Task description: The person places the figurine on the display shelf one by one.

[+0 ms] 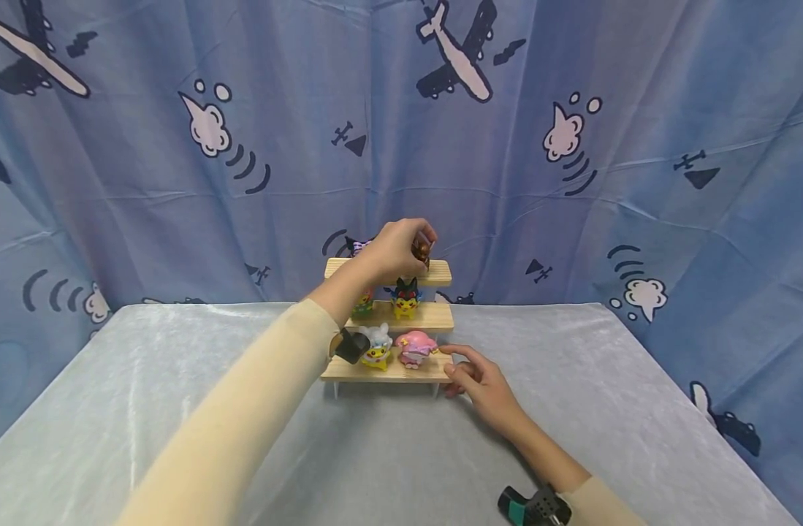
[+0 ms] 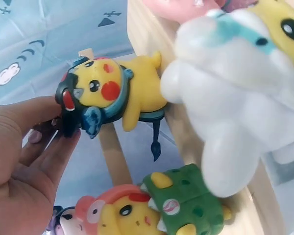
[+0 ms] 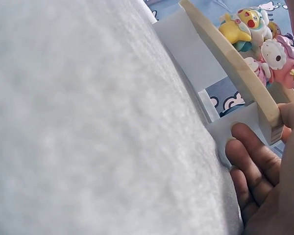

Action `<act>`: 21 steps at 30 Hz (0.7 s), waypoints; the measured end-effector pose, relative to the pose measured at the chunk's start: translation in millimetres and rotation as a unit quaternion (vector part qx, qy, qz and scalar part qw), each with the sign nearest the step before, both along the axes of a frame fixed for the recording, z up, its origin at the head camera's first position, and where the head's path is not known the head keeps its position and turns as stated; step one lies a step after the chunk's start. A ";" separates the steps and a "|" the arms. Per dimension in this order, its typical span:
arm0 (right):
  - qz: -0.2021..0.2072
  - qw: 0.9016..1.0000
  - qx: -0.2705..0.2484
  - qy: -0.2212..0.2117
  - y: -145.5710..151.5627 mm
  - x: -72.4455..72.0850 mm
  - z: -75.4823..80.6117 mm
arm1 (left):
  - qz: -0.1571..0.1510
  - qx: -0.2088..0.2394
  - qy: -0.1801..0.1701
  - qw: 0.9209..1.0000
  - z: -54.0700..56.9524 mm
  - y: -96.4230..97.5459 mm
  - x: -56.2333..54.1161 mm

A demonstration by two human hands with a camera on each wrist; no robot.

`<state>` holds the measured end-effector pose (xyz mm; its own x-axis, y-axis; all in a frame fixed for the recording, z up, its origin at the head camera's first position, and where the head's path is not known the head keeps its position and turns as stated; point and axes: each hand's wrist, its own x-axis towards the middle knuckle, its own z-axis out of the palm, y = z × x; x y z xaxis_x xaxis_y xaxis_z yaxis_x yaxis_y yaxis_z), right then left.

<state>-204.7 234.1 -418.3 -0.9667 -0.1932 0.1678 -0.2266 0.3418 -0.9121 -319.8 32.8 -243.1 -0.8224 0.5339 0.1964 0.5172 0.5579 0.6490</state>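
My left hand [image 1: 396,250] is at the top tier of a three-tier wooden display stand [image 1: 434,315], holding a small brown figurine [image 1: 421,250]. In the left wrist view the fingers mostly hide this figurine. Below it, on the middle tier, stands a yellow figurine with a dark hood [image 2: 100,93]. My right hand [image 1: 483,387] grips the right end of the lowest board [image 3: 257,93], its other fingers bent below the board beside the white support [image 3: 235,117]. Close to the right index finger is a pink figurine [image 1: 414,348].
A white-hooded yellow figurine [image 1: 376,347] shares the lowest tier. A green-clad figurine [image 2: 186,200] is on the middle tier, partly behind my left arm. On the top tier's left, a dark figurine [image 1: 358,246] shows partly. The stand is on a pale cloth-covered table [image 1: 197,358] before a blue curtain [image 1: 296,146].
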 end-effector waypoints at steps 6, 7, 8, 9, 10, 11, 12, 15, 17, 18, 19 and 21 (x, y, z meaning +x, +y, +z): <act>-0.001 1.000 -0.003 -0.002 0.0 -0.4 -0.9 | 0.005 -0.016 0.001 1.000 -5.3 3.9 -2.3; -0.001 1.000 -0.003 -0.002 0.0 -0.5 -1.1 | 0.006 -0.016 0.001 1.000 -6.0 4.2 -2.4; -0.001 1.000 -0.004 -0.002 0.0 -0.7 -1.1 | 0.008 -0.017 0.000 1.000 -6.3 4.3 -2.4; 0.000 1.000 -0.005 -0.001 0.0 -0.6 -1.0 | 0.009 -0.018 -0.001 1.000 -6.5 4.5 -2.2; 0.000 1.000 -0.005 -0.001 -0.1 -0.7 -1.0 | 0.011 -0.019 -0.001 1.000 -6.5 4.5 -1.9; 0.000 1.000 -0.005 -0.001 0.0 -1.0 -1.3 | 0.012 -0.019 -0.001 1.000 -6.5 4.5 -1.6; 0.000 1.000 -0.004 0.000 0.1 -1.3 -1.7 | 0.014 -0.019 -0.003 1.000 -6.5 4.4 -1.2; -0.004 1.000 -0.002 0.001 0.1 -1.7 -2.1 | 0.017 -0.020 -0.005 1.000 -6.5 4.4 -0.8; -0.007 1.000 0.000 0.001 0.1 -2.1 -2.6 | 0.019 -0.019 -0.009 1.000 -6.6 4.5 -1.3; -0.008 1.000 -0.001 0.001 0.1 -2.1 -2.8 | 0.020 -0.018 -0.011 1.000 -6.5 4.5 -1.7; -0.008 1.000 0.000 0.001 0.0 -2.0 -2.8 | 0.021 -0.017 -0.013 1.000 -6.5 4.5 -2.2; -0.005 1.000 0.001 0.003 0.0 -2.0 -2.9 | 0.021 -0.013 -0.018 1.000 -6.7 4.5 -3.2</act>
<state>-206.7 234.1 -421.2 -0.9678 -0.1828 0.1728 -0.2278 0.3455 -0.9104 -322.9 37.3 -249.8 -0.8504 0.5034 0.1532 0.4701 0.5959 0.6511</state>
